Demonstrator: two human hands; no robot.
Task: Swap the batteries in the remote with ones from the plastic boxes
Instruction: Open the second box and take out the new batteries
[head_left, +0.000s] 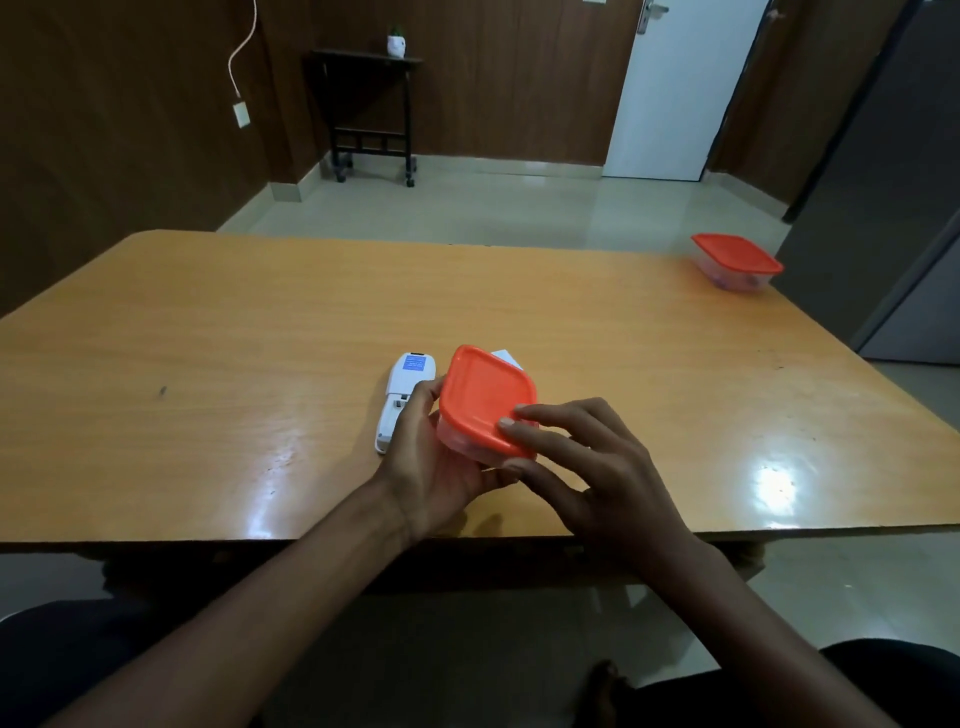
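While left hand (431, 467) grips box (485, 402) — contents obscured, remote (402, 397) half-hidden.

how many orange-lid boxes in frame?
2. One box is held in the left hand, right hand fingers at its lid's near edge. The other box sits at the table's far right corner.

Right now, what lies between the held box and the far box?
In the head view, only bare table lies between the held box and the far box.
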